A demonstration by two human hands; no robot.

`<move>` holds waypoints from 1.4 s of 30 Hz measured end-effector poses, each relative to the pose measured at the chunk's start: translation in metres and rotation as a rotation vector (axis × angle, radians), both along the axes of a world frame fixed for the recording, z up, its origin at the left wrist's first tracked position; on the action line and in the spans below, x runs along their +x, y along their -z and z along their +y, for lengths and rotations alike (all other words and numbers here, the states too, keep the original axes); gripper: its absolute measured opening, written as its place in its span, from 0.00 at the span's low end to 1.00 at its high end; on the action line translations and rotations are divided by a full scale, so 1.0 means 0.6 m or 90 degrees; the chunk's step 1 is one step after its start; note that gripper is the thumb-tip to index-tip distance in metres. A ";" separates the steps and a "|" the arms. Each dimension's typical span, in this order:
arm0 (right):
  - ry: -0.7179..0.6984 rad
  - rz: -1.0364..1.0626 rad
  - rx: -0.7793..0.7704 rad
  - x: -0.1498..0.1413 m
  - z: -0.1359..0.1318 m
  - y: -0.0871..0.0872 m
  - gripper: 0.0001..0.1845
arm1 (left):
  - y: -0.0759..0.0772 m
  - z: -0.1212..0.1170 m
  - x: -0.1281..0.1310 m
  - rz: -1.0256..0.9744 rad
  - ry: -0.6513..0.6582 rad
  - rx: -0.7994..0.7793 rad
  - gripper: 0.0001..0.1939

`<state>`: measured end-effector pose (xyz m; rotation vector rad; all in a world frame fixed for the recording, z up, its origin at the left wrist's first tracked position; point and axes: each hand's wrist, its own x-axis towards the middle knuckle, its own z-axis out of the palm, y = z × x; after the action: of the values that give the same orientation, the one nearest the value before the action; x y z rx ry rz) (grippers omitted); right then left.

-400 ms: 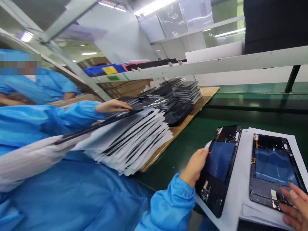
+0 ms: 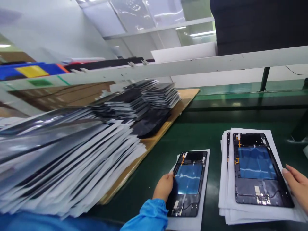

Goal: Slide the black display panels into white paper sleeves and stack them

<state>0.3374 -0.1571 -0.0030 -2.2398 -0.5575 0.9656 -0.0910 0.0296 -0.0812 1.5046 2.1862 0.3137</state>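
On the green worktop [image 2: 156,150] your left hand [image 2: 163,186] grips one tablet panel [image 2: 189,183], while your right hand [image 2: 297,184] rests open-fingered against another panel [image 2: 258,170].

Dark green bench [image 2: 211,134] carries everything. Brown cardboard sheet [image 2: 185,96] lies along its left side, running toward the far edge. Loaded with slumped stacks of black panels interleaved with white paper [image 2: 79,160]. Near edge, centre: single white sheet [image 2: 204,192] flat on the bench. Near right corner: pile of white sheets [image 2: 225,179], edges roughly squared.
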 end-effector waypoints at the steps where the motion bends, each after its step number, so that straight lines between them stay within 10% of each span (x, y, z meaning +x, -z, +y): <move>1: -0.021 -0.013 -0.010 0.000 0.009 -0.003 0.35 | 0.000 0.001 -0.001 0.009 0.007 -0.008 0.19; 7: -0.077 0.007 -0.017 0.014 0.049 -0.019 0.41 | -0.079 -0.023 0.088 0.028 0.027 0.029 0.18; 12: -0.068 0.152 0.005 0.014 0.060 -0.043 0.29 | -0.178 -0.075 0.274 -0.283 0.382 0.063 0.19; 16: -0.032 0.137 0.067 0.003 0.064 -0.049 0.17 | -0.188 -0.078 0.357 -0.223 0.370 0.013 0.19; 21: 0.071 0.330 0.130 -0.025 0.063 -0.080 0.18 | -0.190 -0.076 0.361 -0.260 0.290 -0.034 0.20; 27: 0.174 0.392 0.180 -0.059 0.043 -0.099 0.16 | -0.237 -0.098 0.343 -0.867 0.075 -0.362 0.21; 31: 0.172 0.363 0.201 -0.075 0.034 -0.088 0.21 | -0.232 -0.102 0.332 -0.868 0.005 -0.394 0.18; 39: 0.131 0.400 0.381 -0.172 0.021 -0.086 0.30 | -0.184 -0.107 0.327 -0.583 0.003 -0.061 0.15; 42: 0.135 0.475 0.387 -0.184 0.022 -0.094 0.41 | -0.165 -0.104 0.321 -0.675 0.012 -0.012 0.18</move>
<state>0.2267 -0.1437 0.0532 -1.2499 -0.2155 1.2184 0.1013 -0.0330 0.0176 0.9697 1.3045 0.8461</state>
